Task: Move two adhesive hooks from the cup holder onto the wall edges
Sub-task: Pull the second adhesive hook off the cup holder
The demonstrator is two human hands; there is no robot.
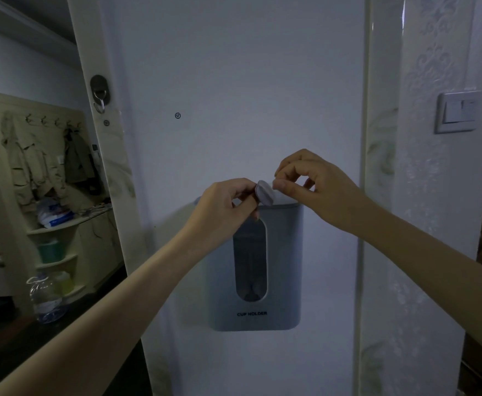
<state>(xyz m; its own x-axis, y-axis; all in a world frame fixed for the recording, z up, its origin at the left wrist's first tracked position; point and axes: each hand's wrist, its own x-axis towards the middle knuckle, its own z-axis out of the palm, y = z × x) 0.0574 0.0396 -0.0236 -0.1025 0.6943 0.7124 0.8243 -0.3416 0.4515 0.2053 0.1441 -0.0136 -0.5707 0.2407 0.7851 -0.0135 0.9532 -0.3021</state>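
A grey cup holder (pixel 282 270) with a dark oval window hangs on the white wall panel, low in the middle. Just above its rim my left hand (pixel 228 207) pinches an oval adhesive hook (pixel 265 192), its pale backing turned toward me. My right hand (pixel 314 187) is beside it, thumb and forefinger pinched at the hook's upper right edge, apparently on a thin backing film. A second, dark oval hook (pixel 99 90) with a metal hanger is stuck on the left wall edge, upper left.
A white light switch (pixel 458 111) sits on the patterned wall at right. Left of the wall edge is a room with hanging coats (pixel 34 161), corner shelves (pixel 59 227) and a water bottle (pixel 47 298) on a dark counter.
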